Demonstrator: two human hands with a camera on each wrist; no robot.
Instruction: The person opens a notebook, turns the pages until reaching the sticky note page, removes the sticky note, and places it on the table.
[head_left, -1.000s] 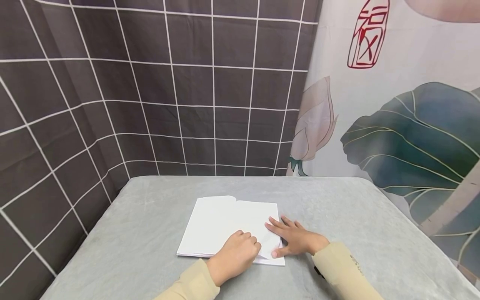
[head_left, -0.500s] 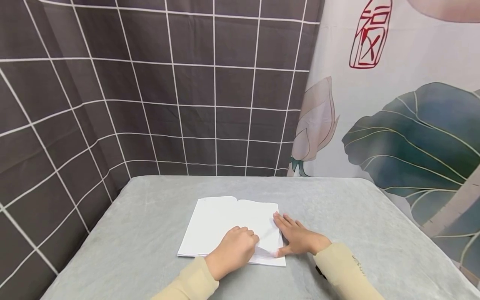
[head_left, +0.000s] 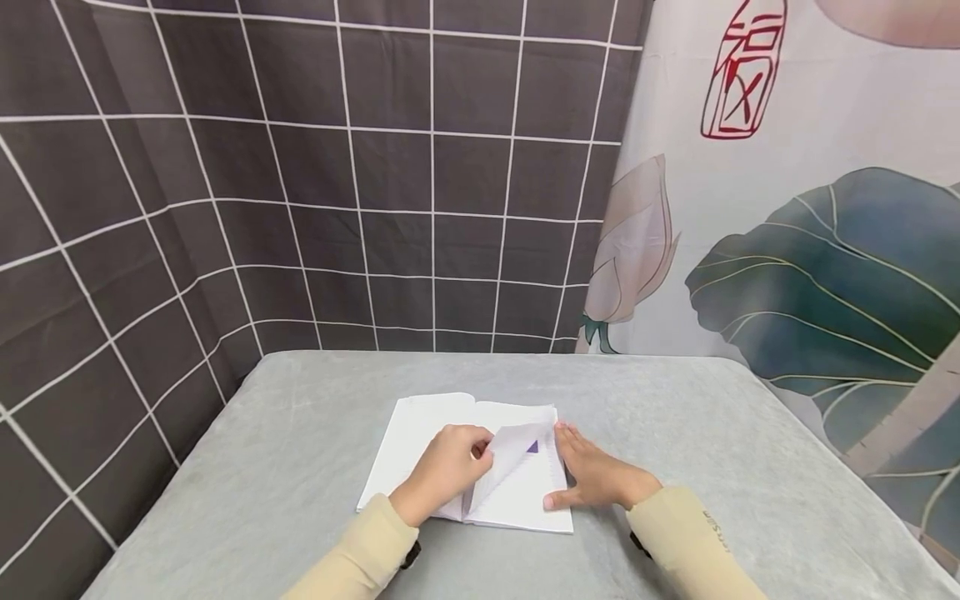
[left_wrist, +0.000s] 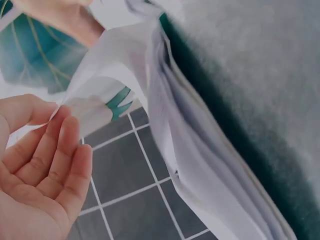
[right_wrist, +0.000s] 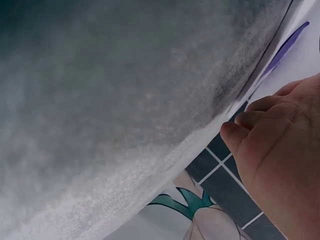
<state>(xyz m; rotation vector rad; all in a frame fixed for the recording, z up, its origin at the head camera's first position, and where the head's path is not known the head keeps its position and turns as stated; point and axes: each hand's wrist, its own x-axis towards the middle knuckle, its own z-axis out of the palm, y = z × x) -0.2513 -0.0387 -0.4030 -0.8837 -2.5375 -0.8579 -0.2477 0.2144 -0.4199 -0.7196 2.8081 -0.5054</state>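
An open notebook (head_left: 427, 425) with white pages lies on the grey-covered table. My left hand (head_left: 446, 467) pinches a single page (head_left: 512, 446) between thumb and fingers, and the page curls up off the right half. In the left wrist view the left hand (left_wrist: 42, 165) holds the page's edge at the fingertips, beside the notebook's stacked sheets (left_wrist: 215, 145). A purple patch (head_left: 532, 447) shows on the sheet beneath. My right hand (head_left: 596, 471) rests with fingers straight along the notebook's right edge, thumb over its lower corner. The right wrist view shows that hand (right_wrist: 285, 145) beside a purple strip (right_wrist: 286, 52).
Grey cloth covers the table (head_left: 300, 442), which runs to a rounded far edge. Behind it hang a dark curtain (head_left: 382, 175) with white grid lines and a pale curtain (head_left: 645, 125) printed with lotus leaves and a bud.
My left hand has lifted the page and carried it up and leftward, which brings the purple patch into view. My right hand has slid slightly right, off the page onto the notebook's edge.
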